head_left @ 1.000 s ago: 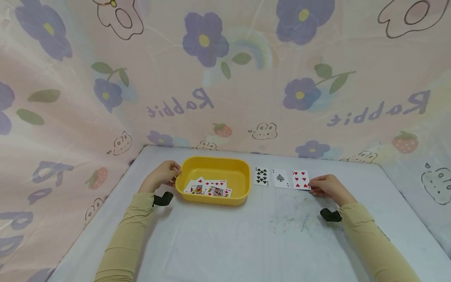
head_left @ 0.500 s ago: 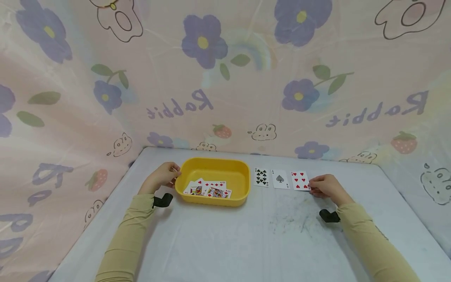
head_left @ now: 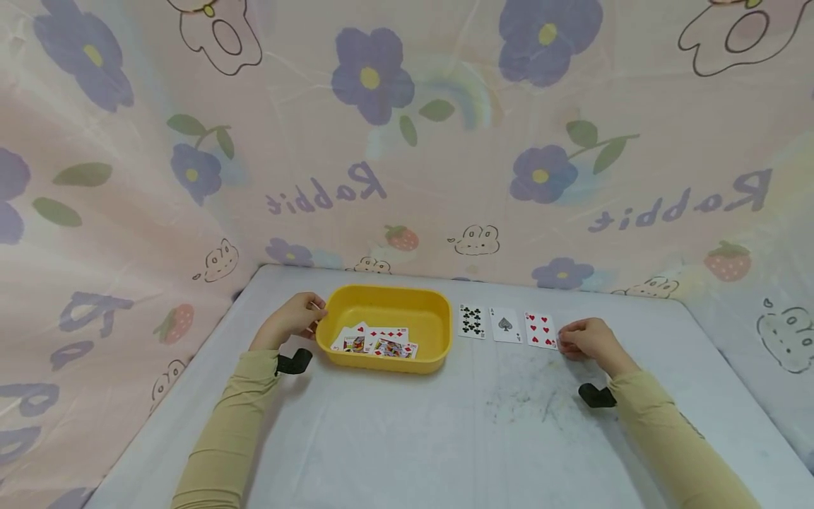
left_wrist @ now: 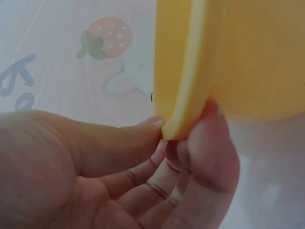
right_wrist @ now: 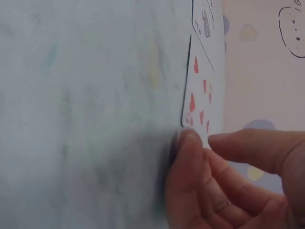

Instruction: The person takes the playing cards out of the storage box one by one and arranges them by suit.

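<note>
My left hand (head_left: pixel 292 317) pinches the left end of a yellow plastic basin (head_left: pixel 391 363). In the left wrist view the thumb (left_wrist: pixel 128 140) and curled fingers lie on either side of its rim (left_wrist: pixel 188 95). My right hand (head_left: pixel 590 341) is at the right edge of a six of hearts (head_left: pixel 540 331), which lies face up on the table. The right wrist view has the thumb and index fingertips slightly apart at that card's (right_wrist: pixel 199 95) corner. Left of it lie an ace of spades (head_left: pixel 505 325) and a ten of clubs (head_left: pixel 472 322), in a row.
Several face-up playing cards (head_left: pixel 386 334) overlap inside the basin, among them diamonds and picture cards. A white cloth (head_left: pixel 394 431) covers the table. Patterned fabric (head_left: pixel 439 162) hangs behind and at the sides. Each wrist carries a small black device (head_left: pixel 596 396).
The right fingers have come away slightly from the six of hearts, whose lower right corner now shows. That card's right end sits slightly lower. The left hand and basin stay in place.
</note>
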A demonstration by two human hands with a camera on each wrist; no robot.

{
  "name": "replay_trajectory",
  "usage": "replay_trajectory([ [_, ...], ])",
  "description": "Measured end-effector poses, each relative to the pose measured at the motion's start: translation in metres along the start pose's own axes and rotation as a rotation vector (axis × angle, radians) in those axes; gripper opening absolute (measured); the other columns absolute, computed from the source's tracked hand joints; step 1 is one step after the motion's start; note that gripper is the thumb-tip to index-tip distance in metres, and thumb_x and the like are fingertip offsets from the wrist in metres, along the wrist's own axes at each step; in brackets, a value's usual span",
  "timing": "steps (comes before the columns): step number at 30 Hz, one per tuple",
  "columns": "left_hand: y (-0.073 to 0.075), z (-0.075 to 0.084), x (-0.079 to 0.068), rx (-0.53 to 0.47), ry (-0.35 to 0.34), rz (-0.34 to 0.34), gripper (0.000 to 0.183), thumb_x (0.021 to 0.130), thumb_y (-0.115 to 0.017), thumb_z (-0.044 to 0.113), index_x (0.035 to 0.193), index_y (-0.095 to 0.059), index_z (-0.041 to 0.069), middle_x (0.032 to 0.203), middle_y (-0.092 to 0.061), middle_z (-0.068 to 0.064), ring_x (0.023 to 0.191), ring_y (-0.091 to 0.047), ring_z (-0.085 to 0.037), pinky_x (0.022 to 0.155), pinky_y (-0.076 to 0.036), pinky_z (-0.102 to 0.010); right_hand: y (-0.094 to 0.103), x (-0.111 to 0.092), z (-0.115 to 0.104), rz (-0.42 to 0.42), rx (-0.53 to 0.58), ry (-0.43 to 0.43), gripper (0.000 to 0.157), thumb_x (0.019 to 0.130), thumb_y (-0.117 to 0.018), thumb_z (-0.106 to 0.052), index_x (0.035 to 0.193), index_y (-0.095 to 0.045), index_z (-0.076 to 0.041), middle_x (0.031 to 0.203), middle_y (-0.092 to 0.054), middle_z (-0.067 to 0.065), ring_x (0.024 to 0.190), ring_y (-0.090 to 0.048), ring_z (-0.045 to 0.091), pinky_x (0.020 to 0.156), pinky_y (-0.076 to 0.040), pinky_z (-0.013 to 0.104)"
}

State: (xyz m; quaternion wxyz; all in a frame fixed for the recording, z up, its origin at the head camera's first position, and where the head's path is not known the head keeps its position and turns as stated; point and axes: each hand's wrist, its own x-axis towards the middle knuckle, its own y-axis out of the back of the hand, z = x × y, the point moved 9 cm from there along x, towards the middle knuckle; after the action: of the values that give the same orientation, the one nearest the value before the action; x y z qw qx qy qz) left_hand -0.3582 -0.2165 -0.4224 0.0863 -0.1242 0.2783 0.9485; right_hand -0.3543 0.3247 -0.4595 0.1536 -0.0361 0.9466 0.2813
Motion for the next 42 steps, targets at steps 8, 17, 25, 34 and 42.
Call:
replay_trajectory([
  [8, 0.002, 0.002, -0.003, -0.003, -0.012, -0.002, 0.021, 0.100, -0.049, 0.009, 0.114, -0.046, -0.006, 0.097, -0.055, -0.023, 0.073, -0.060, -0.026, 0.059, -0.056, -0.032, 0.007, -0.008, -0.040, 0.026, -0.028, 0.097, 0.040, 0.098, -0.051, -0.014, 0.124, -0.050, 0.016, 0.104, -0.063, 0.026, 0.083, -0.067, 0.024, 0.071, -0.057, 0.031],
  [17, -0.002, -0.004, 0.003, -0.004, -0.008, -0.001, 0.021, 0.099, -0.050, 0.008, 0.114, -0.047, -0.006, 0.097, -0.054, -0.022, 0.075, -0.060, -0.028, 0.059, -0.056, -0.032, -0.046, -0.012, -0.142, -0.122, 0.009, 0.299, 0.035, 0.099, -0.052, -0.015, 0.124, -0.052, 0.010, 0.112, -0.061, 0.027, 0.094, -0.065, 0.029, 0.084, -0.054, 0.040],
  [25, 0.000, -0.002, 0.002, 0.013, -0.003, 0.007, 0.020, 0.099, -0.050, 0.009, 0.113, -0.048, -0.005, 0.095, -0.054, -0.018, 0.072, -0.059, -0.023, 0.060, -0.056, -0.032, -0.127, -0.016, -0.208, -0.336, -0.029, 0.431, 0.030, 0.096, -0.058, -0.013, 0.119, -0.059, 0.006, 0.111, -0.064, 0.021, 0.092, -0.065, 0.024, 0.088, -0.052, 0.042],
  [34, 0.001, 0.004, 0.001, 0.008, 0.000, 0.012, 0.020, 0.100, -0.049, 0.009, 0.114, -0.046, -0.004, 0.097, -0.053, -0.020, 0.071, -0.058, -0.023, 0.060, -0.056, -0.031, -0.201, -0.001, -0.231, -0.492, -0.170, 0.448, 0.035, 0.094, -0.061, -0.016, 0.122, -0.058, 0.003, 0.109, -0.065, 0.018, 0.101, -0.060, 0.034, 0.090, -0.050, 0.041],
  [42, -0.002, -0.002, -0.001, -0.003, 0.009, 0.008, 0.019, 0.100, -0.048, 0.009, 0.114, -0.046, -0.004, 0.094, -0.053, -0.018, 0.070, -0.060, -0.023, 0.058, -0.056, -0.031, -0.250, 0.012, -0.221, -0.574, -0.227, 0.363, 0.044, 0.092, -0.064, -0.024, 0.127, -0.054, 0.000, 0.111, -0.059, 0.010, 0.110, -0.054, 0.032, 0.095, -0.047, 0.041],
])
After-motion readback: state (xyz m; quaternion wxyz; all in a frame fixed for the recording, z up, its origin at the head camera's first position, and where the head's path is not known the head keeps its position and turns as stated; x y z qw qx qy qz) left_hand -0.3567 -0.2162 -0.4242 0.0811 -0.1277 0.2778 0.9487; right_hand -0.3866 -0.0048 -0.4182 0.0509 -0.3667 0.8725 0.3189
